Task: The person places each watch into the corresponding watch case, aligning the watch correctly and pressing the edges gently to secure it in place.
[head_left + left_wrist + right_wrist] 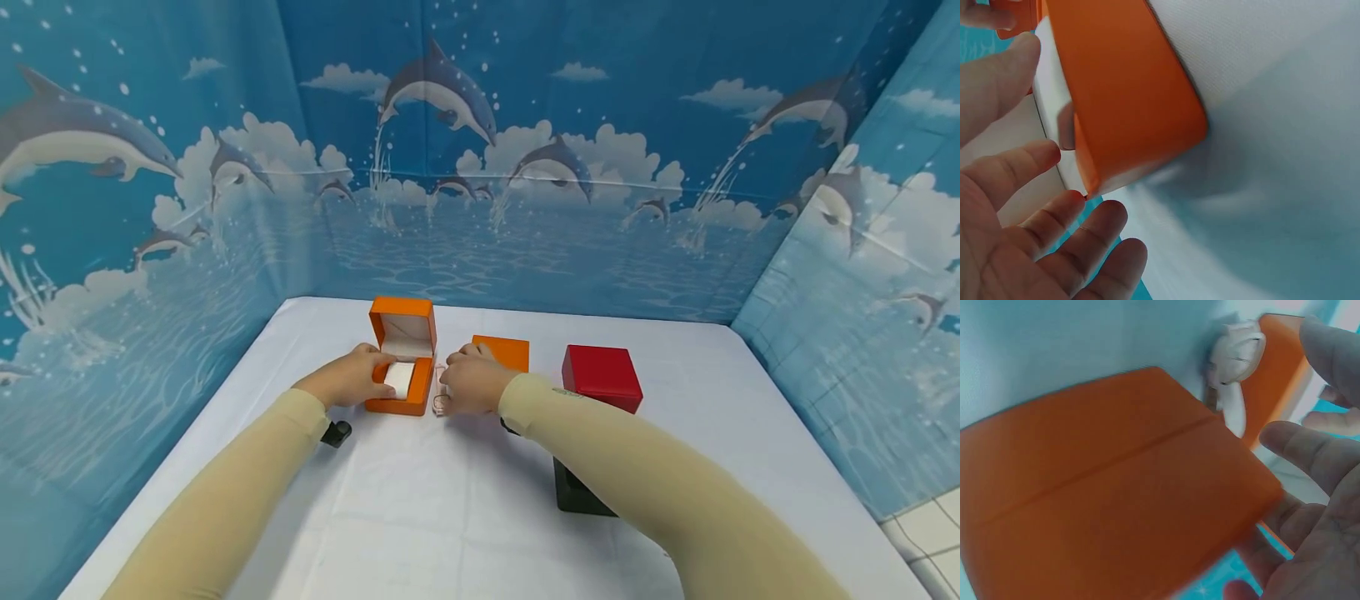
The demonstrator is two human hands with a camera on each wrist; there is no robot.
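An orange watch box [402, 327] stands with its lid raised and a white watch cushion [400, 379] inside. My left hand [352, 377] is at its left side, thumb and index finger pinching the cushion's two ends; the other fingers [1094, 231] extend loosely beside the box. A pale-strapped watch [1235, 356] lies on the table just right of this box. My right hand [474, 382] hovers by the watch with nothing held, its thumb and index finger apart. Close to its lower fingers in the right wrist view is a closed orange box [1104, 481].
Right of the closed orange box stands a red box [602, 375]. Nearer to me sits a dark green or black box [577, 492], partly hidden by my right forearm. A white cloth [405, 517] covers the table, and a dolphin-print curtain [525, 250] hangs around it.
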